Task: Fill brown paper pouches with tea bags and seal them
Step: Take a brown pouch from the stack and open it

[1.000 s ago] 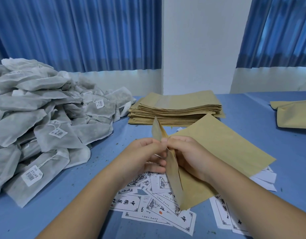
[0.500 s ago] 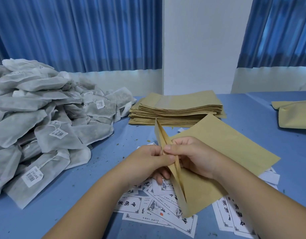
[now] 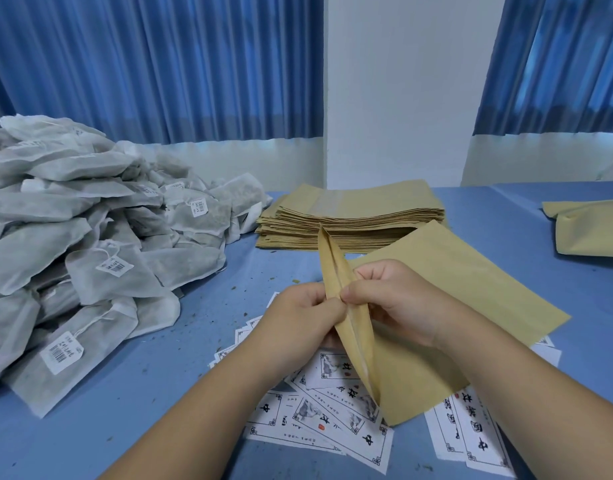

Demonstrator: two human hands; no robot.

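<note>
A brown paper pouch [image 3: 447, 292] lies in front of me over printed labels, its open mouth raised toward me. My left hand [image 3: 298, 317] pinches the near lip of the mouth; my right hand [image 3: 391, 299] pinches the other lip, thumb on the edge. The mouth gapes a narrow slit between them. A big heap of grey-white tea bags [image 3: 80, 244] with barcode tags fills the left of the blue table. A stack of flat brown pouches [image 3: 353, 216] sits behind my hands.
White printed labels [image 3: 326, 420] are scattered on the blue table [image 3: 180, 403] under my wrists. Another brown pouch [image 3: 589, 230] lies at the far right. Tea crumbs dot the cloth. Blue curtains and a white wall stand behind the table.
My two hands have pulled the pouch's lips slightly apart, so the mouth shows a slit. The hands and pouch have barely shifted.
</note>
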